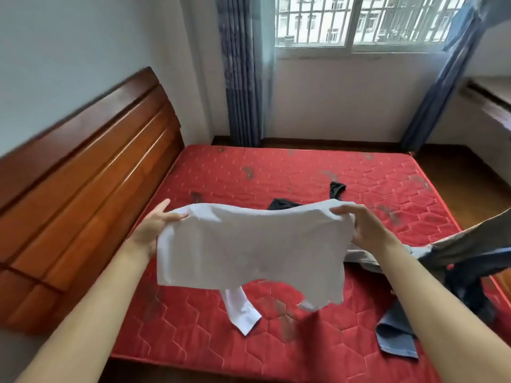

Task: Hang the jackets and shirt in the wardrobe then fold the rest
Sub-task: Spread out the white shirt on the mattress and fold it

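We are holding the white top (pixel 249 250) above the middle of the bed (pixel 276 172), left grip (pixel 157 225) and right grip (pixel 362 228) each pinching an upper corner. It is looking light and limp; the corners are probably offering the surest hold.

Barred window (pixel 359 20), blue curtains (pixel 240 78) (drawn aside), wooden headboard (pixel 83 172).

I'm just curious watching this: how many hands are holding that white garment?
2. The left hand pinches the upper left corner of the white garment; the right hand grips its upper right corner. No other hand shows.
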Motion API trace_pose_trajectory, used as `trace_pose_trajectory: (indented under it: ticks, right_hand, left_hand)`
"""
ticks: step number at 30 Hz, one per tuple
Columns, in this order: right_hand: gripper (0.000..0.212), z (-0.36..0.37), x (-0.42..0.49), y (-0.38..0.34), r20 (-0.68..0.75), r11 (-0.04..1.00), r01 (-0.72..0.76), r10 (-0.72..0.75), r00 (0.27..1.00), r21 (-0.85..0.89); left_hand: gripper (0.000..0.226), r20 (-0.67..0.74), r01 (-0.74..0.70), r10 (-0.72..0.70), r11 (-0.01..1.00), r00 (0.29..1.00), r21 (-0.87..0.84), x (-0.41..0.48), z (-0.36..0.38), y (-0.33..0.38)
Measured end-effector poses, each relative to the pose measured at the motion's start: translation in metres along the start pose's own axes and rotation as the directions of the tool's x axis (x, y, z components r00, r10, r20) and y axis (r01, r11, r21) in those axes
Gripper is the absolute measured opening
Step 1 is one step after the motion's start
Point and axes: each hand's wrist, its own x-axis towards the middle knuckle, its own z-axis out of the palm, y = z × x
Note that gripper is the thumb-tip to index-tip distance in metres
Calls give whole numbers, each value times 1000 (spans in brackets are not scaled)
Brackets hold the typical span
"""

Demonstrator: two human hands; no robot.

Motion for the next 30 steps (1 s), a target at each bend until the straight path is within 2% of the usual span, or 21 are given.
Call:
trace_pose_trajectory:
  ticks: [4, 7, 12, 16, 17, 19, 21, 22, 23, 24, 25, 27, 29, 30]
  right_hand:
    - [34, 4, 56, -6, -190, 990, -122, 106, 976, -77]
    - [31, 24, 95, -13, -211, 987, -136, 116, 971, -81]
    - [44, 64, 159, -34, -72, 995, -100, 99, 993, -17]
    - [36, 88, 197, -60, 106, 1000, -20, 19, 994, 10]
    - [35, 91, 205, -63, 118, 999, -30, 27, 993, 17]
    - [32, 104, 217, -61, 157, 996, -85, 85, 984, -10]
    - [28, 123, 228, -52, 174, 991, -124, 132, 976, -57]
    - [28, 136, 233, -47, 180, 989, -117, 132, 975, -96]
    - [30, 150, 238, -41, 178, 986, -98, 121, 977, -134]
    - [34, 165, 241, -37, 190, 983, -74, 105, 976, -166]
    - [36, 178, 245, -32, 203, 981, -52, 90, 975, -189]
    - [35, 202, 249, -28, 187, 973, -35, 79, 979, -228]
    - [41, 216, 254, -28, 138, 962, -46, 86, 987, -267]
    - [41, 219, 256, -29, 153, 961, -38, 82, 985, -273]
  left_hand:
    - [80, -87, -20, 30, 994, 996, 110, 38, -43, 16]
    - [76, -145, -28, 49, 989, 988, 145, 69, -60, 31]
    - [65, -236, -27, 44, 997, 971, 76, 125, -69, 70]
    - [56, -256, -63, 70, 997, 964, 35, 166, -79, 101]
    - [54, -273, -62, 86, 994, 958, 95, 174, -78, 104]
    - [49, -302, 4, 120, 925, 946, 380, 187, -69, 102]
    - [42, -246, 108, 93, 711, 965, 694, 195, -48, 91]
    - [41, -192, 117, 66, 589, 979, 799, 198, -33, 86]
    - [44, -131, 86, 57, 495, 990, 865, 200, -16, 81]
    - [52, -59, 25, 64, 442, 996, 897, 203, 1, 75]
    - [64, 35, -65, 77, 438, 996, 897, 206, 17, 69]
    - [85, 233, -219, 51, 577, 971, 787, 206, 52, 63]
    - [94, 324, -241, 16, 701, 946, 671, 205, 76, 55]
    - [87, 312, -237, 42, 747, 949, 621, 209, 82, 53]
